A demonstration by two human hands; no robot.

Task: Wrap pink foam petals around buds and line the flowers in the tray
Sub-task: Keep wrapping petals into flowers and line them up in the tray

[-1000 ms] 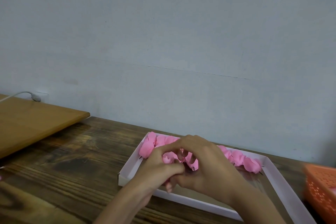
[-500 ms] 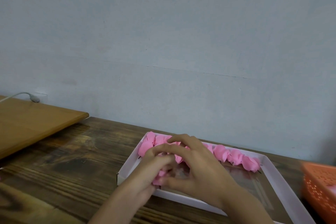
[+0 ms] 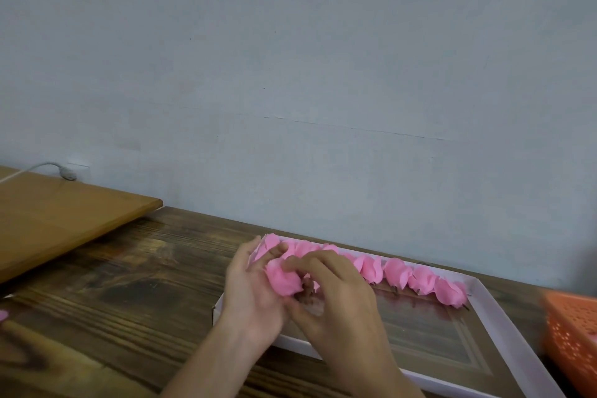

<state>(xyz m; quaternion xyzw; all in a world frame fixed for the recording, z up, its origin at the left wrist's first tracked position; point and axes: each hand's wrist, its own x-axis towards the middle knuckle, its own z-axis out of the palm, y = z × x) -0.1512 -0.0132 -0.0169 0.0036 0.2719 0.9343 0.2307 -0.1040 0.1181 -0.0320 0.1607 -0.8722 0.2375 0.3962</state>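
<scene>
single head-worn view, facing forward and down, close over the table (image 3: 135, 268), wall filling the upper frame

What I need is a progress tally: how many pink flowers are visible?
8: one flower between left hand and right hand; three at the row's left end behind the fingers; four further right along the tray's far side. Hands may hide more.
</scene>
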